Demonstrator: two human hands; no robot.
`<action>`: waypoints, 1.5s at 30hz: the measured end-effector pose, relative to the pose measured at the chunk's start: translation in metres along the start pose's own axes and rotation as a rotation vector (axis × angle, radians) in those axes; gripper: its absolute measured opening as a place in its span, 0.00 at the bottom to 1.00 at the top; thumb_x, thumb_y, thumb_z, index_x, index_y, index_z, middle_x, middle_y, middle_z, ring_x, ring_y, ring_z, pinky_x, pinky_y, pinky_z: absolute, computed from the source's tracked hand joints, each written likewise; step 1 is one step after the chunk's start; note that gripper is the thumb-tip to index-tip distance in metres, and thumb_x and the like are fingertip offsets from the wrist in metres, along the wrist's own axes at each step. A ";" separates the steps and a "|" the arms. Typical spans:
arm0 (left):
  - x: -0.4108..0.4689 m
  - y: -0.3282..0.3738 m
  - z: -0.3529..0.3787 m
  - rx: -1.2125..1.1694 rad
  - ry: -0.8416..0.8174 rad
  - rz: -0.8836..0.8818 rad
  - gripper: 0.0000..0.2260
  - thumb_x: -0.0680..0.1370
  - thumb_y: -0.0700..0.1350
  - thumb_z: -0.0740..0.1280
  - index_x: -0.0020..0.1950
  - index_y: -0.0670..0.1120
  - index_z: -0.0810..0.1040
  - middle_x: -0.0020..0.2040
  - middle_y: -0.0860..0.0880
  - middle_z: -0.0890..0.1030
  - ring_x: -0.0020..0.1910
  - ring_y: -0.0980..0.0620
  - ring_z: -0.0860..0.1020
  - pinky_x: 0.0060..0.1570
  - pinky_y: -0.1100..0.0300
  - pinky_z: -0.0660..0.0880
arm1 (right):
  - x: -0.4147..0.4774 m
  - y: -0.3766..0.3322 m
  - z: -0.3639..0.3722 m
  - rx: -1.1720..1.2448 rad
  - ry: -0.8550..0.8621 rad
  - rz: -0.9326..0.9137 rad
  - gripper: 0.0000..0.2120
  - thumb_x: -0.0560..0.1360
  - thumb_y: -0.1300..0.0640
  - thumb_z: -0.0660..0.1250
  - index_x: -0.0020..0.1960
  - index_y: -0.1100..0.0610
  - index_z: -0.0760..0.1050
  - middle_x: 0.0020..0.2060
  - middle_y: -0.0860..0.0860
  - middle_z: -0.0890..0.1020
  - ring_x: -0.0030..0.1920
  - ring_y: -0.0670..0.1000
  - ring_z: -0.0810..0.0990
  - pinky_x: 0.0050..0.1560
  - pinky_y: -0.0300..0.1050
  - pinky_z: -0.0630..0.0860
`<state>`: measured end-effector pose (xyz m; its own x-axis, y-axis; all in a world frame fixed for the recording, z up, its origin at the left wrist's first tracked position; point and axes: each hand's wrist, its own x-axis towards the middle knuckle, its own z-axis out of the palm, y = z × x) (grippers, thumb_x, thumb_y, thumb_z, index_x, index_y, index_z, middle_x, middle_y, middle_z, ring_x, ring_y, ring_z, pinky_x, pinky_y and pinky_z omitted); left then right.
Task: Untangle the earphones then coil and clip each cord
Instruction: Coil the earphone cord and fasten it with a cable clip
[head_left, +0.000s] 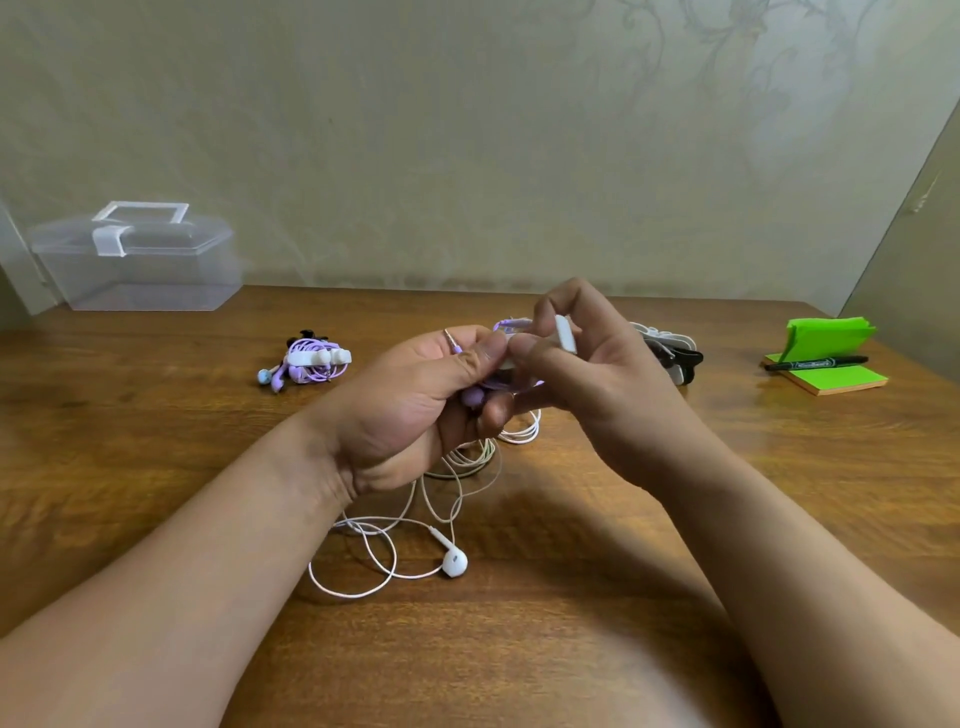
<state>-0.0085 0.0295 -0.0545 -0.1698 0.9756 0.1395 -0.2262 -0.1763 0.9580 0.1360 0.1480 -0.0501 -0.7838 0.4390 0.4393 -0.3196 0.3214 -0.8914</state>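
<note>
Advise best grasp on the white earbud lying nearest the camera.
Pinch the earbud by its thin stem, coming straight down from above. It lies flat on the table with the stem exposed on top, while the head is rounded and likelier to slip.

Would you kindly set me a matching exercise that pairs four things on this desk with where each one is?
Things:
1. clear plastic box
2. black marker
3. white earbud
4. white clip

Places:
A. pinched in the right hand
B. lying on the green sticky notes
C. at the far left, at the back
D. on the table, nearest the person

Pairs: 1-C, 2-B, 3-D, 4-A
</note>
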 end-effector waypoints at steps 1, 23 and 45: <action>0.001 -0.001 0.001 0.012 0.020 -0.006 0.20 0.83 0.46 0.63 0.67 0.31 0.72 0.46 0.43 0.75 0.34 0.56 0.71 0.36 0.67 0.74 | 0.000 0.001 0.000 -0.006 0.010 0.001 0.11 0.80 0.60 0.70 0.51 0.60 0.67 0.46 0.73 0.81 0.42 0.64 0.85 0.52 0.75 0.80; 0.008 -0.022 0.017 0.334 0.224 0.092 0.12 0.86 0.33 0.55 0.61 0.40 0.78 0.47 0.39 0.83 0.44 0.44 0.85 0.47 0.50 0.85 | 0.007 0.017 0.005 -0.598 0.090 0.049 0.13 0.83 0.55 0.63 0.66 0.50 0.67 0.45 0.48 0.81 0.38 0.41 0.79 0.37 0.36 0.74; -0.001 -0.003 0.000 0.478 0.245 -0.008 0.19 0.74 0.38 0.59 0.63 0.42 0.77 0.43 0.42 0.71 0.35 0.51 0.65 0.32 0.57 0.62 | 0.000 0.008 -0.008 -0.334 -0.091 0.090 0.08 0.84 0.49 0.66 0.62 0.48 0.74 0.52 0.54 0.82 0.48 0.57 0.84 0.41 0.52 0.83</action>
<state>-0.0081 0.0287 -0.0575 -0.4020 0.9072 0.1241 0.2237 -0.0341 0.9741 0.1381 0.1571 -0.0564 -0.8499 0.4065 0.3354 -0.0670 0.5478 -0.8339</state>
